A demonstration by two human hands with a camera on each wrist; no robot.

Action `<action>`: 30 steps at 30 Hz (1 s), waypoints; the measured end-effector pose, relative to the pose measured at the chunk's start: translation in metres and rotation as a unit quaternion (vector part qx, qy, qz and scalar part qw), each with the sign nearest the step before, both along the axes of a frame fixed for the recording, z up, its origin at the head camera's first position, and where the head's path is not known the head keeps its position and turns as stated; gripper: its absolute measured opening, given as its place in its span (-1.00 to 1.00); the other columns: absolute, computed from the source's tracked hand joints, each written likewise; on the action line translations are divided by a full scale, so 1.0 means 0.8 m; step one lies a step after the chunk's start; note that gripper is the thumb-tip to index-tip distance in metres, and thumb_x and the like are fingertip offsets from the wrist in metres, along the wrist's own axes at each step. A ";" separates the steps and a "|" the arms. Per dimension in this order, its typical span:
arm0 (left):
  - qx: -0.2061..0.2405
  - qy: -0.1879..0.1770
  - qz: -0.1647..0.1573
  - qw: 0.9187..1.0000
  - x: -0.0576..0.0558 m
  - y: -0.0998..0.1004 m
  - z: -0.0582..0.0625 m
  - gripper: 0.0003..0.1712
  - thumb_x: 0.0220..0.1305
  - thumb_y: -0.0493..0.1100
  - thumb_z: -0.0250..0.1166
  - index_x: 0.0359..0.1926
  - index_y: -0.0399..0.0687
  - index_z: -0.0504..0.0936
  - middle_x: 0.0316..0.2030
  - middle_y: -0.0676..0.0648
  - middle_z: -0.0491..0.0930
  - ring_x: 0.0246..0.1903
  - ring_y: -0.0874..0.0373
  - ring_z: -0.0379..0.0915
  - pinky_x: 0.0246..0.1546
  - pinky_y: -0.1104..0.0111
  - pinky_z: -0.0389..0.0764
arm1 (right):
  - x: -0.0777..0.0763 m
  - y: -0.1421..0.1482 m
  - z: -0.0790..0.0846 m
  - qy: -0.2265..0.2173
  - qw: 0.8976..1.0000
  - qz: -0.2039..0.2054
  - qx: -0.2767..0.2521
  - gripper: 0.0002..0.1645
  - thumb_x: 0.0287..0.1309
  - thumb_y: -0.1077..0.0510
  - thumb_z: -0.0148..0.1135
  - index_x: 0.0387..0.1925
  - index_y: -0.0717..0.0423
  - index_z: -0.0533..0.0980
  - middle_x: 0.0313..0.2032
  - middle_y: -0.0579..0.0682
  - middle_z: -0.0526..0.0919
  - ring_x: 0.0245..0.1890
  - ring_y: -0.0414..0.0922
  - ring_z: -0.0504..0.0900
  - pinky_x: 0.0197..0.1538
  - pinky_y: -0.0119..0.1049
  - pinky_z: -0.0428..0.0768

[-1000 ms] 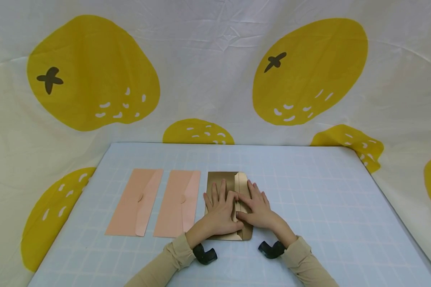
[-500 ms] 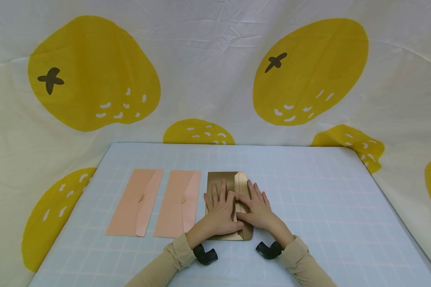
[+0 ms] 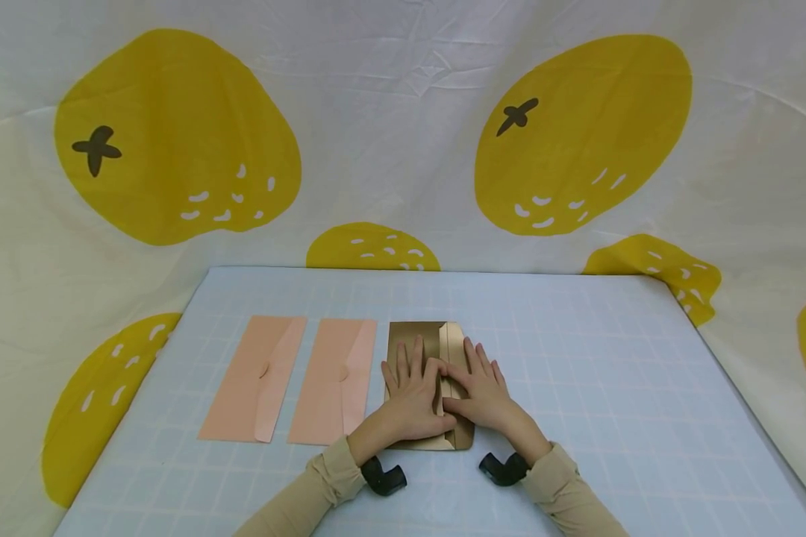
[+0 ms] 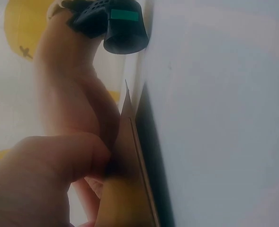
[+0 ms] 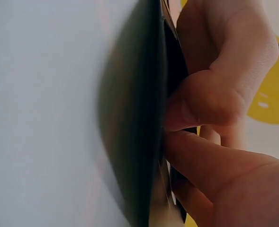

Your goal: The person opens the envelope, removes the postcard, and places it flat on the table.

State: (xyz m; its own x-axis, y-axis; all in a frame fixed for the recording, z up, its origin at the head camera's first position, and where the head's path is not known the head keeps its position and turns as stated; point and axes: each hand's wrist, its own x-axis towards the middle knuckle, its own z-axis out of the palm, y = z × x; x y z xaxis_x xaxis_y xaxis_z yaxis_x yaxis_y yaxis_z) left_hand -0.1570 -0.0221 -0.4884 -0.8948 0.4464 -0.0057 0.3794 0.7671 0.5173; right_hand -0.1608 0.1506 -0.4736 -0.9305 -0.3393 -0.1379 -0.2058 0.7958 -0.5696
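Observation:
A gold envelope lies flat on the table in the head view, its flap unfolded to the right. My left hand rests on the envelope's body, several fingers spread and the index finger bent near the opening. On the flap side my right hand rests with its fingers extended, index finger and thumb reaching to the opening beside the left hand. Up close in the right wrist view, fingertips of both hands touch the envelope side by side. Along the envelope's edge, the left wrist view shows a blurred fingertip contact.
Two pink envelopes with fastened flaps lie side by side left of the gold one. The table wears a pale blue checked cover. A white cloth with yellow fruit prints hangs behind it. Black wrist devices sit below the hands.
My right wrist has shifted slightly left since the earliest frame. Both hands otherwise keep their places on the gold envelope.

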 end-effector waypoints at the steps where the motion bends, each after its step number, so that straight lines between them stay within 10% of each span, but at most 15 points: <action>1: 0.001 0.000 -0.001 1.000 0.000 0.000 0.000 -0.32 -0.04 0.18 0.37 0.04 0.13 0.27 0.53 -0.34 -0.45 0.44 -0.42 -0.69 0.15 -0.51 -0.40 | 0.000 0.000 0.000 0.000 1.000 0.000 0.001 -0.26 0.19 -0.08 0.28 0.39 -0.01 0.39 0.54 0.30 -0.27 0.51 0.27 -0.37 0.40 0.32 -0.31; 30: 0.006 0.005 -0.003 1.000 -0.001 0.000 -0.004 -0.36 -0.06 0.20 0.32 0.01 0.18 0.26 0.53 -0.34 -0.44 0.43 -0.44 -0.68 0.14 -0.52 -0.41 | 0.009 0.014 0.012 0.004 1.000 0.001 0.004 -0.15 0.17 -0.15 0.37 0.44 -0.05 0.33 0.51 0.39 -0.19 0.49 0.36 -0.26 0.35 0.41 -0.19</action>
State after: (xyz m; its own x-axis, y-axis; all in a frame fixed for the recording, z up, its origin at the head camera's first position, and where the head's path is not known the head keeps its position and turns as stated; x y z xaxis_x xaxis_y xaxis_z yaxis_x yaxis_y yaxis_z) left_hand -0.1582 -0.0223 -0.4919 -0.8919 0.4521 0.0080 0.3893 0.7588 0.5221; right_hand -0.1537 0.1615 -0.4638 -0.9312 -0.3396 -0.1326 -0.2117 0.7999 -0.5616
